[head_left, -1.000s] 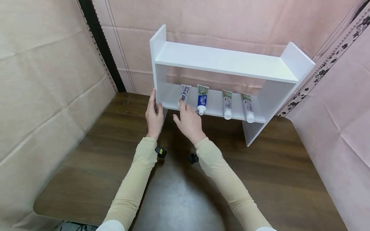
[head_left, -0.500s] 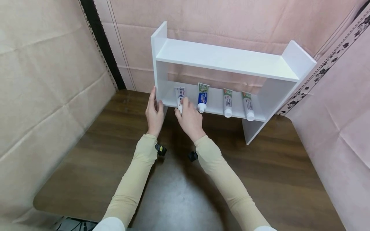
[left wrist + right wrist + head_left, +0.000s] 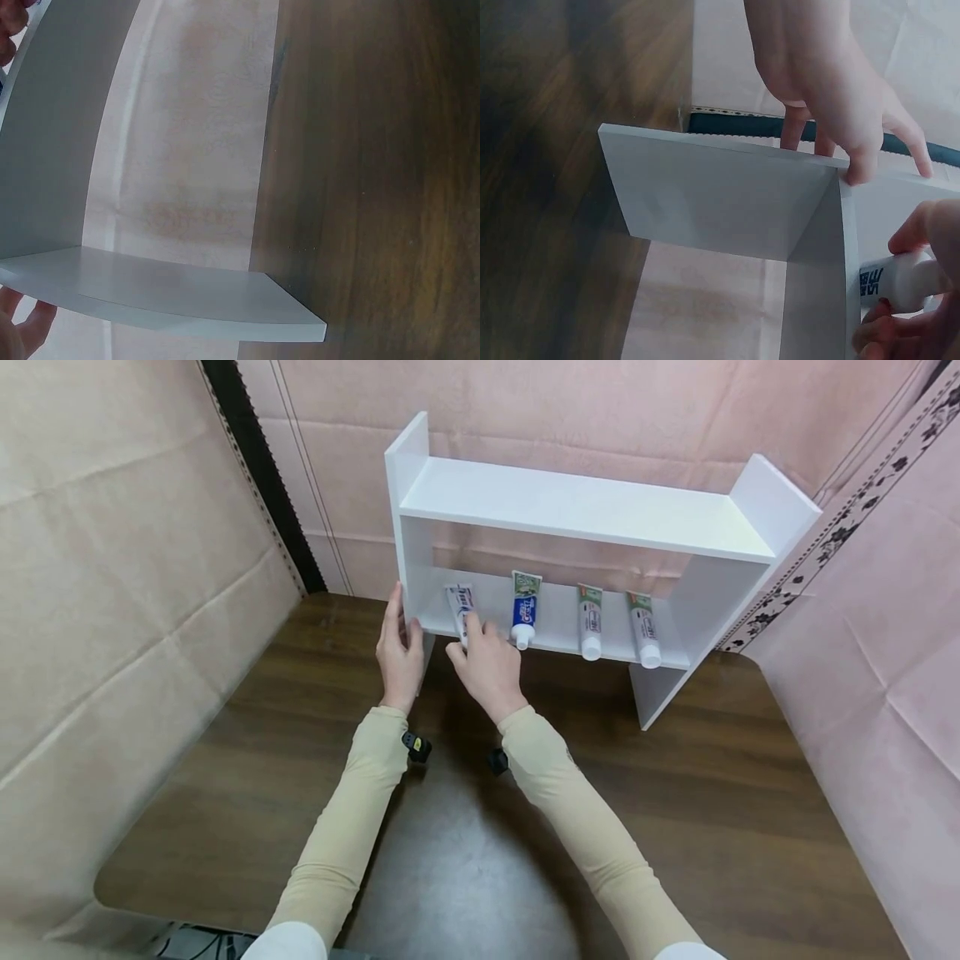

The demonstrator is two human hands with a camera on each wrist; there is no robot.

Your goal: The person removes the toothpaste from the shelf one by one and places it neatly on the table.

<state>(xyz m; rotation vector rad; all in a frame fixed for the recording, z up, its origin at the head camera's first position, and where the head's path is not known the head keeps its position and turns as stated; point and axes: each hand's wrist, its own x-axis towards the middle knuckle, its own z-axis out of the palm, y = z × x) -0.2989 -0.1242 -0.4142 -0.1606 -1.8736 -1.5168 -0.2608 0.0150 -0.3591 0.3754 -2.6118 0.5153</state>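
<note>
A white two-tier shelf (image 3: 577, 508) stands on the wooden table. My left hand (image 3: 399, 660) holds its left side panel, thumb at the front edge and fingers along the outer face. On the lower board, my right hand (image 3: 489, 670) pinches the cap end of a white toothpaste tube (image 3: 459, 599), the leftmost one. That tube lies slightly slanted, its flat end toward the back left; the fingers hide part of its front. In the right wrist view, thumb and fingers lie on both sides of the tube (image 3: 891, 283).
Right of the held tube lie a blue and green toothpaste tube (image 3: 525, 610) and two white and green tubes, one (image 3: 590, 620) beside the other (image 3: 643, 628), caps toward the front edge. Pink cloth (image 3: 600, 410) hangs behind the shelf. The brown table (image 3: 247, 777) extends in front.
The leftmost tube has shifted left along the lower board and turned, its flat end now leaning left instead of right. My right hand closed on its cap end and moved slightly left. My left hand stayed.
</note>
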